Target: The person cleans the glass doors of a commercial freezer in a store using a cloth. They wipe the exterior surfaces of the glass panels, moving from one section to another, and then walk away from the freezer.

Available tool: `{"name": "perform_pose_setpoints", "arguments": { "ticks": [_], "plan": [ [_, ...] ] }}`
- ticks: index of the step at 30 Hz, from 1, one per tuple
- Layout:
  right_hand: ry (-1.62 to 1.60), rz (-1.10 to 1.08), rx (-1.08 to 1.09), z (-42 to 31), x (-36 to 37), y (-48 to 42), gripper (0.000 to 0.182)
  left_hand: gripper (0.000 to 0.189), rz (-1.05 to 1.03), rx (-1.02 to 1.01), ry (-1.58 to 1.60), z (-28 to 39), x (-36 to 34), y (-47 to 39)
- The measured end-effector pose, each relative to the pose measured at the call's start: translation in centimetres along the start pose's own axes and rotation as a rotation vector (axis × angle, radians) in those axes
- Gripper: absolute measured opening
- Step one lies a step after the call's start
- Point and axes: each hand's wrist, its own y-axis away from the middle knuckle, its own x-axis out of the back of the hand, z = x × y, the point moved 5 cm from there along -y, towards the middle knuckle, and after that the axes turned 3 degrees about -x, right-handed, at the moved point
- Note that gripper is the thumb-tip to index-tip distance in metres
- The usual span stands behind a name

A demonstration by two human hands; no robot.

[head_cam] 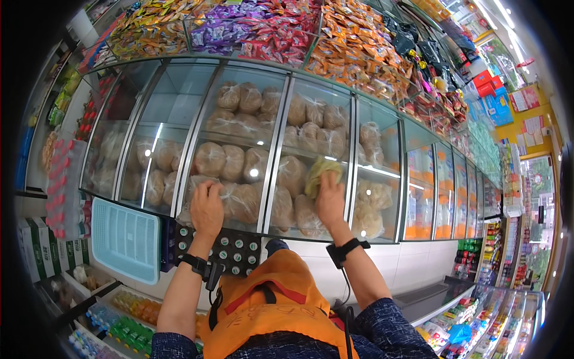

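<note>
Under my right hand is a crumpled yellow-green cloth, pressed against the glass front of a display case. My left hand is at the same case, its curled fingers near a crinkled clear plastic bag; whether it grips the bag I cannot tell. Behind the glass, round brown items in clear plastic bags are stacked on two levels. Metal strips divide the glass panels. Each of my wrists wears a black strap with a small device.
Wrapped candies fill glass bins beyond the case's upper edge. A light blue plastic basket and crates of capped bottles stand at the case's near side. Orange-labelled bottles are behind the panels at right. Drink bottles fill shelves at lower left.
</note>
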Motion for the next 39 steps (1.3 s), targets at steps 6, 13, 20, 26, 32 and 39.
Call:
{"name": "perform_pose_setpoints", "arguments": {
  "ticks": [6,13,20,26,32,39],
  "plan": [
    [-0.147,-0.131,0.559,-3.2,-1.7,4.3,0.061,0.022,-0.011,0.018,0.002,-0.2,0.0,0.1],
    [-0.106,0.054,0.003,6.3,-1.9,-13.8,0.059,0.022,-0.008,0.016,0.021,0.0,0.1,-0.1],
    [-0.195,-0.059,0.556,-4.4,-1.2,-7.4,0.069,0.024,-0.02,0.029,0.02,-0.5,0.2,0.5],
    [-0.387,-0.435,0.658,-3.3,0.6,5.9,0.073,0.025,-0.013,-0.002,0.018,0.1,0.0,0.1],
    [-0.349,-0.282,0.514,2.9,2.7,7.0,0.059,0.015,-0.215,0.128,0.272,-1.1,0.1,-2.5],
    [-0.319,0.033,0.074,6.7,-0.1,-2.4,0.045,0.022,-0.239,-0.113,0.341,10.6,-0.4,-13.7]
  ]
}}
